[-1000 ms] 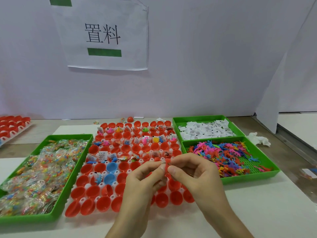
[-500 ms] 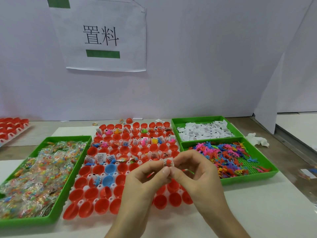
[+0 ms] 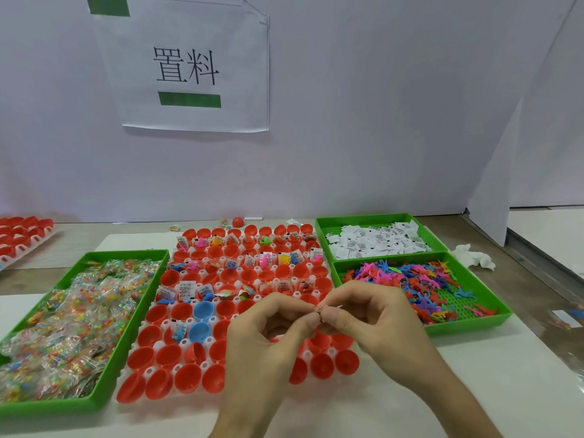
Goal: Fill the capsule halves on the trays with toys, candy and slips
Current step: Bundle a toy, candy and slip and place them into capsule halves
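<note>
**Both hands pinch a small piece (image 3: 319,310) above the capsule tray (image 3: 207,363)**
The left hand (image 3: 268,339) and right hand (image 3: 376,320) clamp it between fingertips over red capsule halves (image 3: 159,355), some already filled; candy (image 3: 63,327) lies left, slips (image 3: 376,242) and toys (image 3: 407,278) right.

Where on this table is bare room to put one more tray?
Bare white tabletop lies in front of the toy tray, right of the capsule tray. The candy tray and capsule tray sit tightly together: crowded there.
</note>
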{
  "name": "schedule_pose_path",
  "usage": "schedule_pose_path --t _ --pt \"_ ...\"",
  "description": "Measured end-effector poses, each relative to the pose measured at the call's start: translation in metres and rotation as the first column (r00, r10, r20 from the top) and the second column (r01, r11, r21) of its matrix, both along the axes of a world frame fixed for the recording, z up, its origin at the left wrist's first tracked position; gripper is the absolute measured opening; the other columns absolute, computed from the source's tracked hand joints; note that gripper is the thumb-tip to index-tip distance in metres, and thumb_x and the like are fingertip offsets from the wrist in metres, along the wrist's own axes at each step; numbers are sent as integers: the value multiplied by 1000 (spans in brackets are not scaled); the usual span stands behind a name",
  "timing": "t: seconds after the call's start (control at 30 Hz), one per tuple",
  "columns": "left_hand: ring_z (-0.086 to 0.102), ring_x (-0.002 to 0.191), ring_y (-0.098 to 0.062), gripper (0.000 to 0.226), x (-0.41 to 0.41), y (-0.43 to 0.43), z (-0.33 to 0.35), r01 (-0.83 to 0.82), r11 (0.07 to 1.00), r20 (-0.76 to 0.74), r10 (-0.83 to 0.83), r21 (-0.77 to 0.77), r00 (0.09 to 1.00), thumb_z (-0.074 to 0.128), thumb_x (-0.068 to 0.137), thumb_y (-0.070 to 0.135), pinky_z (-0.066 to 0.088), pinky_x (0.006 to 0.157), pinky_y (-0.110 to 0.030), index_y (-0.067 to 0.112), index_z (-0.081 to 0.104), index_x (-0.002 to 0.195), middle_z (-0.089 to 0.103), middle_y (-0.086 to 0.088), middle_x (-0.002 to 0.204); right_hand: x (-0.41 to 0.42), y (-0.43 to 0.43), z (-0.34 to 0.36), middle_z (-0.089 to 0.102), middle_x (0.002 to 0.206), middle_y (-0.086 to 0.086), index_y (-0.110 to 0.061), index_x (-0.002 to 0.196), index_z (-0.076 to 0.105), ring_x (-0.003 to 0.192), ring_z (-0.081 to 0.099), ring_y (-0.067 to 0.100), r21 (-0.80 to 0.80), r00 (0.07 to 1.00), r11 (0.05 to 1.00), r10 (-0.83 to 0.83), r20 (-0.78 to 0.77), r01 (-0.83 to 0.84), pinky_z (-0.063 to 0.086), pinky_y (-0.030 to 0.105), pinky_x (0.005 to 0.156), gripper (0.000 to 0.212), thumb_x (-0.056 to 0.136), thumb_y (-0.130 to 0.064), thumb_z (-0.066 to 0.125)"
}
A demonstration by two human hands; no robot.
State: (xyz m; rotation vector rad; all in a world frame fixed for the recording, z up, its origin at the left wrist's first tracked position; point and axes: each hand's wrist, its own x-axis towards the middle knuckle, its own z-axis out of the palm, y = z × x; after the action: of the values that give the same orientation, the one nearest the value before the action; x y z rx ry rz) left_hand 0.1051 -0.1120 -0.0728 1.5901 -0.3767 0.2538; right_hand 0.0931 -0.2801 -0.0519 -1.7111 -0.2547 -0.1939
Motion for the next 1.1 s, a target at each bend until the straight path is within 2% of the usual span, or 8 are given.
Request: schedule_pose_path --t 0.1,0.2,0.3,0.57,0.73,0.83,0.97,1.1 --pt "75 75 -18 8 0 1 3 23 997 -61 -28 -76 998 77 74 27 59 67 -22 28 78 82 76 1 79 0 6 -4 75 81 9 -18 85 74 77 75 26 47 1000 999 1 24 -2 60 28 70 3 86 -16 72" --pt "75 82 -16 15 1 2 6 103 986 -143 -121 -128 982 77 73 28 58 71 -20 28 78 88 77 0 87 1 8 -8 74 80 10 -15 84 73 75 74 25 52 994 996 -70 87 66 60 29 69 10 87 -6 71" --pt "74 88 -11 23 2 2 7 166 978 -215 -191 -128 958 79 70 30 56 73 -15 36 78 93 78 4 92 1 6 -7 75 79 9 -12 85 73 72 74 21 65 985 991 -124 122 117 59 25 67 3 85 -10 71" --pt "74 84 -8 28 4 4 6 53 993 -186 -71 -103 980 77 79 4 55 70 -12 33 80 82 78 6 85 1 7 -9 77 91 3 -27 96 77 87 74 25 14 994 996 -90 65 89 62 42 78 20 76 -27 79" --pt "74 85 -8 28 3 2 5 34 996 -177 -49 -87 983 79 79 5 55 72 -12 34 79 83 78 7 85 1 6 -9 77 88 -3 -29 93 76 85 74 18 -56 990 993 -101 102 107 61 30 74 16 78 -25 78" --pt "74 85 -8 26 2 1 5 43 995 -182 -58 -86 982 79 79 9 55 72 -12 34 79 85 78 7 86 0 6 -10 76 84 -1 -22 89 77 81 74 19 -55 989 992 -106 105 112 61 32 73 11 79 -27 76" --pt "74 83 -10 26 2 0 4 36 995 -197 -53 -91 979 80 79 11 55 71 -14 35 78 89 77 5 86 10 -3 -6 77 81 -4 -18 86 76 75 73 11 -90 967 970 -212 140 226 58 23 70 13 82 -5 78" --pt "75 75 -18 21 4 0 3 -51 981 -205 11 -190 979 76 84 10 56 68 -17 31 76 86 76 -1 83 36 -23 9 73 75 -19 -33 77 75 71 68 0 -325 916 857 -355 189 399 53 12 68 22 82 -13 80"
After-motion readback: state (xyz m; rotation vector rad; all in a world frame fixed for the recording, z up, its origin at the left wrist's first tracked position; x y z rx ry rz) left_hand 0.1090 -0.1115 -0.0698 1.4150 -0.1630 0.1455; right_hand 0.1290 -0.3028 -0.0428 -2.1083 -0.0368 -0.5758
